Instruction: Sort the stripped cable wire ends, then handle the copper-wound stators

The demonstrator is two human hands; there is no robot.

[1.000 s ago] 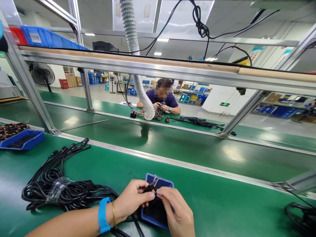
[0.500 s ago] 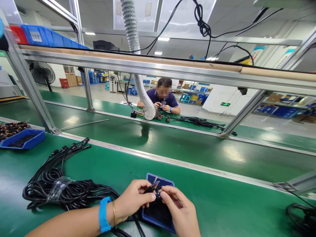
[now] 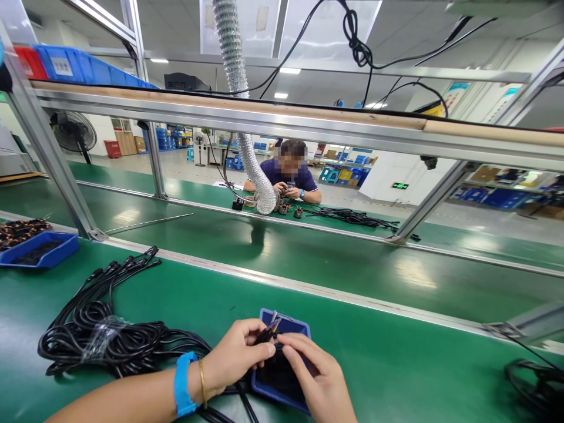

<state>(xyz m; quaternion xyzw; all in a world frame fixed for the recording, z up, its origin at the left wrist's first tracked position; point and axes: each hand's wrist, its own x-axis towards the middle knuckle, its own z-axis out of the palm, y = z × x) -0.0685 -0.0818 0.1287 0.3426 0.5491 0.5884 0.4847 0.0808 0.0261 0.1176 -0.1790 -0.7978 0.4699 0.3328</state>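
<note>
My left hand (image 3: 238,355), with a blue wristband (image 3: 184,385), grips a bunch of black cables (image 3: 264,335) near their ends. Thin coloured wires (image 3: 275,321) poke out above its fingers. My right hand (image 3: 315,370) meets it from the right, thumb and forefinger pinched at the cable ends; whatever small piece they hold is hidden. Both hands are over a small blue tray (image 3: 286,322) of small black pieces, too dark to make out. From the left hand the cables run back to a coiled black cable bundle (image 3: 141,341) tied with clear wrap.
Another blue tray (image 3: 57,249) with dark pieces stands at the far left. A metal rail (image 3: 308,292) crosses behind the hands, with frame posts at both sides. Across the bench a co-worker (image 3: 291,170) handles small parts beside a flexible duct (image 3: 264,197). Dark cables (image 3: 537,382) lie at right.
My right fingertips have shifted slightly left, closer against the cable ends in my left hand. A blue bit between the hands is no longer visible. The left hand keeps its grip.
</note>
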